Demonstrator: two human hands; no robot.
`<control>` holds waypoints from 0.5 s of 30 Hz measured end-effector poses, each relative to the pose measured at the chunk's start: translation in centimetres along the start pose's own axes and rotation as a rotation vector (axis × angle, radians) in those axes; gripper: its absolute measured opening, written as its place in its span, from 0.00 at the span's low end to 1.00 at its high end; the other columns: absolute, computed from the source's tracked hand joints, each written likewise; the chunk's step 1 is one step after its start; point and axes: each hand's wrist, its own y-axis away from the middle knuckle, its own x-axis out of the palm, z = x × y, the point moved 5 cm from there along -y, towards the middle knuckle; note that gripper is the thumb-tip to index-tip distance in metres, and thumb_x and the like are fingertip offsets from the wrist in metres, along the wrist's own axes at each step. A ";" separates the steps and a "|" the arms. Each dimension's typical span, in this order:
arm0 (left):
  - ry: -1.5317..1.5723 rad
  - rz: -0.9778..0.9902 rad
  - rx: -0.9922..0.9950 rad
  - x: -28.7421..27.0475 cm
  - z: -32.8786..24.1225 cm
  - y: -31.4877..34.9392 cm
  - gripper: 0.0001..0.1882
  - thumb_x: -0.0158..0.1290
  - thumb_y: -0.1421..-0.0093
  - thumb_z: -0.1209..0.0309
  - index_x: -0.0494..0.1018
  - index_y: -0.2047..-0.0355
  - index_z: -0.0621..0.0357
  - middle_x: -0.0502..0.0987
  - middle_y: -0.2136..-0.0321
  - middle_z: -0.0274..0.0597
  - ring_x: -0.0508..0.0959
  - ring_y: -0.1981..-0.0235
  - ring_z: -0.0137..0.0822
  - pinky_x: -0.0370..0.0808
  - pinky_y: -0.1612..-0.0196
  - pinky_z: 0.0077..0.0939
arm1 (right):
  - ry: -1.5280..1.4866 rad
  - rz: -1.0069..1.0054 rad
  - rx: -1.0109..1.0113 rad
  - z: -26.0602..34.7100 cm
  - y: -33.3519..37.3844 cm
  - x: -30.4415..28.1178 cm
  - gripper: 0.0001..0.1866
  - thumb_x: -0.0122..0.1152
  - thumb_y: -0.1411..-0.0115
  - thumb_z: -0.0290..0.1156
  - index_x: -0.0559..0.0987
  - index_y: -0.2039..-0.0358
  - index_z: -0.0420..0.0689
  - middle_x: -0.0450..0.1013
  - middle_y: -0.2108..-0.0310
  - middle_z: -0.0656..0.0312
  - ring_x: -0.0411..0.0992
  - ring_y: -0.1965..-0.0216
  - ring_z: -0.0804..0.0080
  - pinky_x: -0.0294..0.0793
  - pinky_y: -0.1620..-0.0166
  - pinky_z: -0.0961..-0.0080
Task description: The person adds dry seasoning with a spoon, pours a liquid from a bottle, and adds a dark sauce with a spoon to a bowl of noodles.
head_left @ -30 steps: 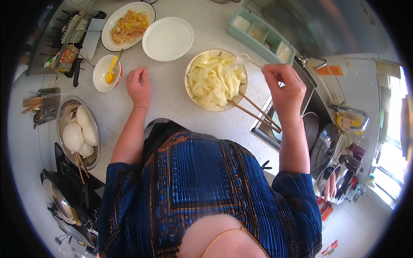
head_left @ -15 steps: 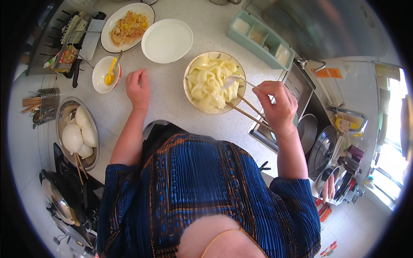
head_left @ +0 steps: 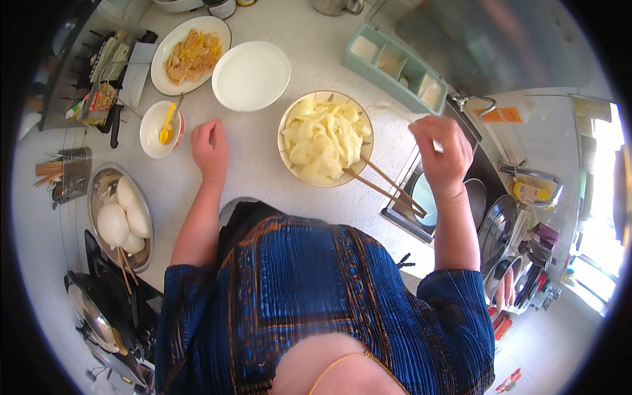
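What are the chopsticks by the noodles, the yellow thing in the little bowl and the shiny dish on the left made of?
Chopsticks: probably wood or bamboo, looking brown and dull. Yellow thing: perhaps plastic or silicone; its colour is bright and even. Shiny dish: most likely metal, polished grey with reflections.
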 end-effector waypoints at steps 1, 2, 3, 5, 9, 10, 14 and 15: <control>0.019 -0.002 -0.007 0.2 0.0 -0.1 0.03 0.54 0.43 0.73 0.76 0.68 0.57 0.73 0.73 0.36 0.71 0.70 0.35 0.70 0.67 0.27 | 0.014 -0.057 0.096 -1.2 -0.1 0.0 0.09 0.69 0.55 0.20 0.76 0.75 0.43 0.75 0.76 0.63 0.73 0.77 0.73 0.72 0.72 0.81; 0.037 -0.003 -0.014 0.2 0.1 0.0 0.04 0.54 0.43 0.74 0.76 0.68 0.58 0.73 0.73 0.37 0.71 0.69 0.35 0.70 0.67 0.27 | -0.093 -0.072 0.349 -3.5 0.2 0.5 0.08 0.68 0.50 0.23 0.75 0.74 0.41 0.74 0.78 0.63 0.72 0.77 0.77 0.71 0.71 0.82; 0.053 -0.008 -0.021 0.0 0.2 0.1 0.04 0.54 0.43 0.74 0.76 0.68 0.58 0.73 0.73 0.37 0.71 0.69 0.35 0.70 0.67 0.27 | -0.200 -0.063 0.610 -5.8 0.4 1.0 0.08 0.67 0.47 0.26 0.75 0.73 0.40 0.74 0.78 0.64 0.71 0.77 0.82 0.71 0.71 0.83; 0.055 0.000 -0.017 0.1 0.3 0.0 0.04 0.54 0.43 0.74 0.76 0.68 0.59 0.73 0.73 0.38 0.71 0.69 0.36 0.70 0.66 0.27 | -0.292 -0.057 0.782 -9.0 0.1 1.8 0.09 0.65 0.46 0.29 0.74 0.71 0.39 0.74 0.78 0.64 0.70 0.78 0.82 0.70 0.71 0.83; 0.069 0.021 -0.049 0.3 -0.1 0.0 0.04 0.53 0.42 0.74 0.76 0.67 0.60 0.73 0.71 0.39 0.71 0.69 0.35 0.70 0.66 0.27 | -0.325 -0.007 0.872 -12.1 -1.2 4.5 0.11 0.64 0.45 0.32 0.74 0.70 0.38 0.74 0.79 0.62 0.71 0.79 0.81 0.71 0.75 0.82; 0.074 0.019 -0.050 0.2 -0.1 0.0 0.04 0.53 0.42 0.74 0.75 0.67 0.61 0.73 0.71 0.39 0.71 0.68 0.35 0.70 0.66 0.27 | -0.351 -0.006 0.869 -12.2 -1.7 5.5 0.11 0.64 0.45 0.33 0.74 0.70 0.39 0.75 0.79 0.61 0.72 0.80 0.79 0.71 0.75 0.81; 0.048 0.042 -0.045 0.2 -0.2 -0.1 0.05 0.52 0.40 0.74 0.75 0.65 0.62 0.73 0.69 0.40 0.72 0.68 0.34 0.71 0.65 0.26 | -0.359 0.030 0.895 -14.0 -2.9 9.4 0.12 0.65 0.47 0.34 0.75 0.70 0.39 0.75 0.79 0.59 0.74 0.81 0.75 0.73 0.73 0.77; 0.032 0.054 -0.041 0.3 -0.1 -0.1 0.05 0.52 0.40 0.74 0.75 0.65 0.63 0.73 0.69 0.40 0.72 0.68 0.34 0.71 0.64 0.25 | -0.361 0.022 0.908 -14.6 -2.7 10.3 0.12 0.64 0.46 0.35 0.75 0.70 0.40 0.75 0.79 0.58 0.74 0.80 0.72 0.73 0.72 0.75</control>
